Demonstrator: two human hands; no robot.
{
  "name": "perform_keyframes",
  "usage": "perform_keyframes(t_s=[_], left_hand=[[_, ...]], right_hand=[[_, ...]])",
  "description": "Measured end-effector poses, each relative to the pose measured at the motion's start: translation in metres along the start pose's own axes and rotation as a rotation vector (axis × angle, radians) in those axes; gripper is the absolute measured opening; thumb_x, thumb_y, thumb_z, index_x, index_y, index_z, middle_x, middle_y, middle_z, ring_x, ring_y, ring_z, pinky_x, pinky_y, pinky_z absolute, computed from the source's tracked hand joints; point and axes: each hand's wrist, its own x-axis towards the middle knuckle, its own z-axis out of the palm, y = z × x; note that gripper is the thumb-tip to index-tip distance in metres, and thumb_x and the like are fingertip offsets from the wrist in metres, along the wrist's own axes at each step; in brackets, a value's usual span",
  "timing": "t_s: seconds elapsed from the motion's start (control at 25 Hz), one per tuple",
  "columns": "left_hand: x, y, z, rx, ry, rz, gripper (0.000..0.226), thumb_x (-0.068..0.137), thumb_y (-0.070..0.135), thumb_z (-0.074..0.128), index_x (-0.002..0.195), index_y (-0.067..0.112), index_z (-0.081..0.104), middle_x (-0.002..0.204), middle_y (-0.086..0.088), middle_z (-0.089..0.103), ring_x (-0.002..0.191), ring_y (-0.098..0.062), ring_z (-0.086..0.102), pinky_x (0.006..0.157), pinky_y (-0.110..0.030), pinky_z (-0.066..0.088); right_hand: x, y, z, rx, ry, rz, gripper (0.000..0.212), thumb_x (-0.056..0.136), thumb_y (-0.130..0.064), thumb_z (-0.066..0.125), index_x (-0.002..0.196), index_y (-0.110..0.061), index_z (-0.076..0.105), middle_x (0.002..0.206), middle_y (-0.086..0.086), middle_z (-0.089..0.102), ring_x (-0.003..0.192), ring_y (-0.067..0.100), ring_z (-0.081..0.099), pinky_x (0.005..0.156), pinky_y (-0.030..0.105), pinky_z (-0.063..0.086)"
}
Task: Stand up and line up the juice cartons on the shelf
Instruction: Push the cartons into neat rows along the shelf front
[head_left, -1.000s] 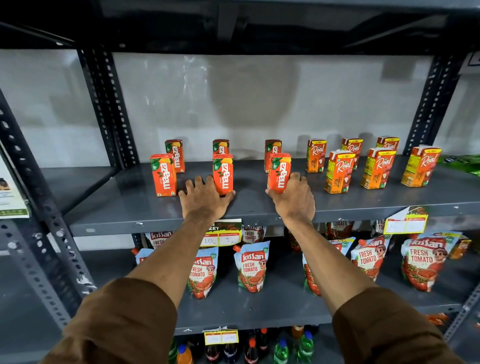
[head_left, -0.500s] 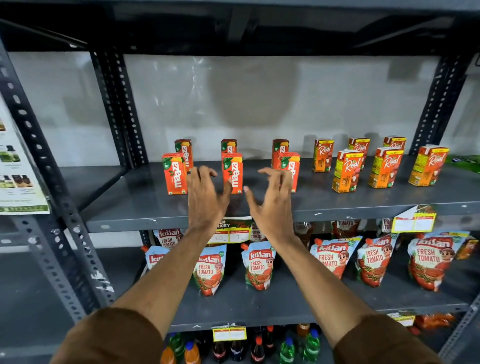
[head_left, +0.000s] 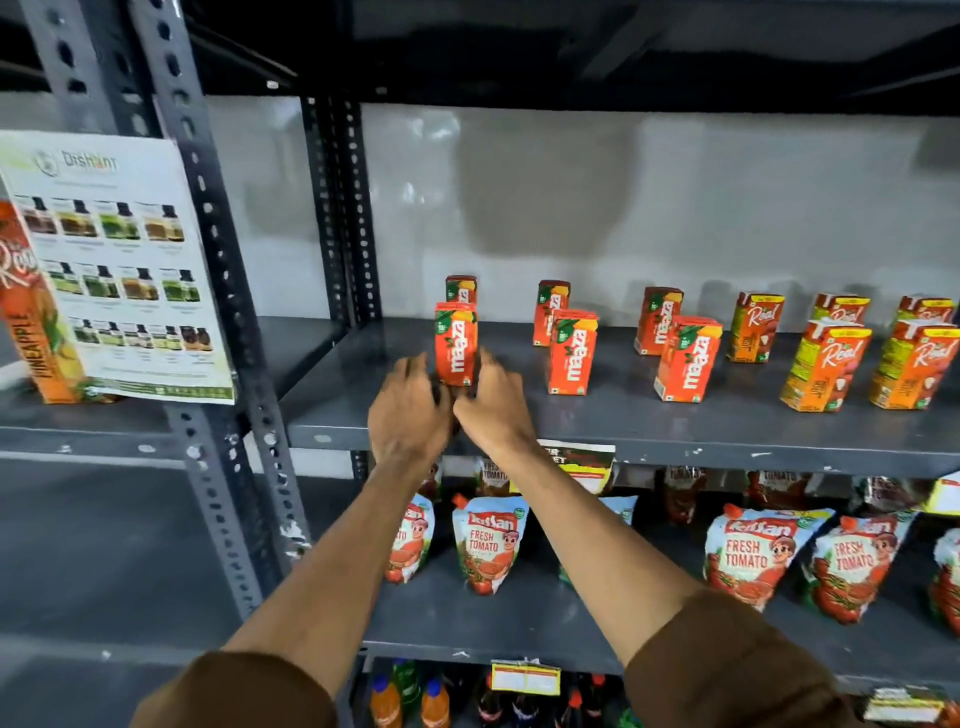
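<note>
Orange Maaza juice cartons stand upright in two rows on the grey shelf (head_left: 623, 423). The front row has a left carton (head_left: 456, 343), a middle carton (head_left: 571, 353) and a right carton (head_left: 688, 359), with three more behind them (head_left: 550, 306). Several yellow-orange Real cartons (head_left: 826, 366) stand further right. My left hand (head_left: 410, 410) and my right hand (head_left: 493, 410) flank the base of the left front carton, fingers spread on either side. Motion blur hides whether they touch it.
A perforated steel post (head_left: 208, 270) carrying a product poster (head_left: 114, 260) stands at the left, with a tall pineapple carton (head_left: 36, 322) behind it. Tomato ketchup pouches (head_left: 488, 540) fill the shelf below, drink bottles (head_left: 410, 696) the lowest one. Price tags (head_left: 576, 462) hang from the shelf edge.
Both hands left the middle and right front Maaza cartons, lifted off the shelf and swung left to the left front carton. The view has turned left and moved closer.
</note>
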Motion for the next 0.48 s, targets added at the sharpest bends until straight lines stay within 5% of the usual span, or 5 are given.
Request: perform_keyframes(t_s=[0.16,0.48], left_hand=[[0.0017,-0.0053,0.003,0.097,0.018,0.065,0.023,0.094,0.027,0.051,0.106,0.012,0.064,0.1,-0.01,0.067,0.091,-0.031,0.063,0.075,-0.04,0.048],[0.0014,-0.0095,0.0078,0.098,0.029,0.072,0.024,0.094,0.029,0.053,0.109,0.014,0.063,0.104,-0.007,0.067,0.099,-0.028,0.062,0.085,-0.041,0.048]], right_hand=[[0.0053,0.0013,0.0046,-0.05,-0.036,0.031,0.029,0.086,-0.015,0.059,0.115,-0.018,0.063,0.104,0.005,0.072,0.1,0.028,0.069,0.088,0.045,0.058],[0.0021,-0.0013,0.0031,-0.1,-0.072,0.001,0.04,0.092,-0.014,0.059,0.132,-0.018,0.056,0.117,0.006,0.072,0.112,0.029,0.067,0.098,0.046,0.053]])
